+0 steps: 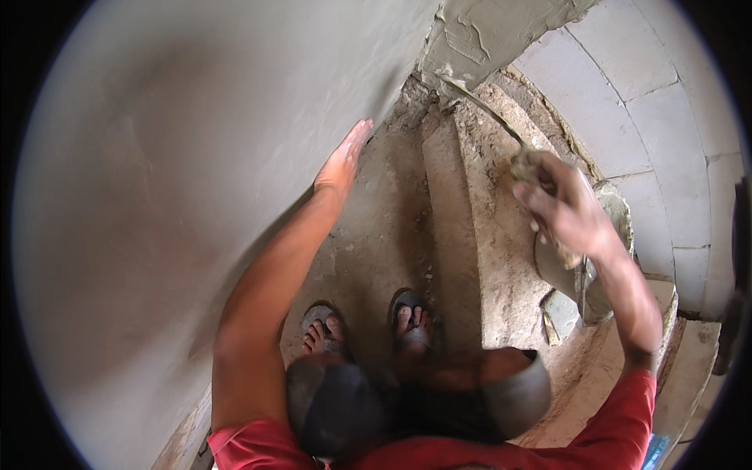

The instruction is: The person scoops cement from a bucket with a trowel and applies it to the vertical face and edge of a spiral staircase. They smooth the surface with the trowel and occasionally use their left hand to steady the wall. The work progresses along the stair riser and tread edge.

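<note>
My left hand [345, 159] rests with straight fingers against the smooth grey plastered wall [172, 196], holding nothing. In my right hand [573, 205] is a trowel [495, 117], gripped by its handle. Its blade appears nearly edge-on, and the tip meets wet grey plaster [478, 35] at the corner where the wall joins the pale block wall. My right fingers are slightly blurred. Partly hidden behind my right wrist is a rounded, mortar-smeared container or board [615, 207]; its exact kind I cannot tell.
Rough, dusty steps [501, 235] rise to the right of my sandalled feet [411, 317]. A pale block wall [662, 176] curves along the right. Below the rounded object lies a small greyish block [560, 316]. Something blue [656, 450] shows at the lower right.
</note>
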Demonstrator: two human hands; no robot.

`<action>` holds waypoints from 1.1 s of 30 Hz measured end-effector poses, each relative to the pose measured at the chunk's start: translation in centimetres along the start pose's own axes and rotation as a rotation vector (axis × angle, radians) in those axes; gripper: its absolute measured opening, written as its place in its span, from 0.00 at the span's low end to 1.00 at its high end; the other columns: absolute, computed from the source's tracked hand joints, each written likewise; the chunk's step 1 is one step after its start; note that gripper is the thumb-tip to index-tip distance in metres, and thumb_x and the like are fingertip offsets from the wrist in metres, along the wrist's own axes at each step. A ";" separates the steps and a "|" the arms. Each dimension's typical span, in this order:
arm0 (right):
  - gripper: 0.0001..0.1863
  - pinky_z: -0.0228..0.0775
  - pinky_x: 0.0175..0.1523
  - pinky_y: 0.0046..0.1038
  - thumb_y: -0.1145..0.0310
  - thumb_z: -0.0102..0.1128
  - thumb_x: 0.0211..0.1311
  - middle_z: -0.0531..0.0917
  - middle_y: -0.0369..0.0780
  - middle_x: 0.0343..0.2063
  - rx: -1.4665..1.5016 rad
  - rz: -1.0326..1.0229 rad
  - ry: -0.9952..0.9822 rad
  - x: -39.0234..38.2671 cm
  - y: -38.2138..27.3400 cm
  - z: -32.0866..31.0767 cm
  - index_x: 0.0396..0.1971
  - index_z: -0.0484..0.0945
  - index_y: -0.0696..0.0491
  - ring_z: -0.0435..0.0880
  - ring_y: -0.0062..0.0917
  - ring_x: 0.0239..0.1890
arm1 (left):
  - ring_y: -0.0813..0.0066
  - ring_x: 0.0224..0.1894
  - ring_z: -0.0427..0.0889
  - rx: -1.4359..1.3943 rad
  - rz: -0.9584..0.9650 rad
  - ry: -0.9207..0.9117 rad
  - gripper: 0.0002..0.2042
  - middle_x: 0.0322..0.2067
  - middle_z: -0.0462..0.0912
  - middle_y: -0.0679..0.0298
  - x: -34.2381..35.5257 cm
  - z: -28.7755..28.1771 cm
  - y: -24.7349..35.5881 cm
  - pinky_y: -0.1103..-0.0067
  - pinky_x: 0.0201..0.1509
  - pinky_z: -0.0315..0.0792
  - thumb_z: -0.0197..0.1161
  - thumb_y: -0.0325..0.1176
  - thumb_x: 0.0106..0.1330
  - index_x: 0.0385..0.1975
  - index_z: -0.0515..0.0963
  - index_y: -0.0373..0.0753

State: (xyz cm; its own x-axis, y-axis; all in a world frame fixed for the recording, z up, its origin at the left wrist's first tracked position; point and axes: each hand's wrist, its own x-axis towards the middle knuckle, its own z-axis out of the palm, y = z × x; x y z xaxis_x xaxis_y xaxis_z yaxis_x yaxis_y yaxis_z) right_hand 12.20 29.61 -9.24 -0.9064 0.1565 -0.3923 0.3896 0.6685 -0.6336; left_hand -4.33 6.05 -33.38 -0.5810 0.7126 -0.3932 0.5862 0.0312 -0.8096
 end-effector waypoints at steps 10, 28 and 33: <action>0.20 0.76 0.18 0.25 0.59 0.61 0.76 0.81 0.39 0.25 -0.005 0.199 -0.226 15.0 0.2 0.0 0.51 0.78 0.63 0.79 0.21 0.18 | 0.50 0.86 0.33 0.130 -0.055 0.076 0.36 0.85 0.37 0.56 1.4 2.0 1.3 0.50 0.85 0.25 0.49 0.51 0.80 0.82 0.53 0.39; 0.21 0.76 0.18 0.25 0.58 0.60 0.76 0.84 0.43 0.26 -0.188 0.182 -0.102 11.9 -3.1 -3.8 0.51 0.79 0.64 0.81 0.21 0.19 | 0.50 0.86 0.33 0.107 -0.053 0.076 0.36 0.85 0.40 0.57 1.3 1.8 1.3 0.49 0.85 0.25 0.52 0.53 0.78 0.81 0.57 0.40; 0.22 0.75 0.18 0.28 0.57 0.63 0.72 0.84 0.42 0.24 -0.193 0.144 -0.207 15.8 -1.7 -1.3 0.48 0.81 0.63 0.82 0.25 0.19 | 0.51 0.86 0.33 0.057 -0.074 0.077 0.34 0.85 0.40 0.57 2.4 1.8 1.9 0.48 0.85 0.24 0.51 0.50 0.79 0.81 0.57 0.40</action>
State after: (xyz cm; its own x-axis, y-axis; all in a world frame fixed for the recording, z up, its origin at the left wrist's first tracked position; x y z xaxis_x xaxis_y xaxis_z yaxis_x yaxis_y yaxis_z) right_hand -3.01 31.89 -13.43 -0.7840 0.1214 -0.6087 0.4553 0.7790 -0.4311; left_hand -5.60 6.56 -36.59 -0.5749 0.7619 -0.2983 0.5090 0.0476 -0.8594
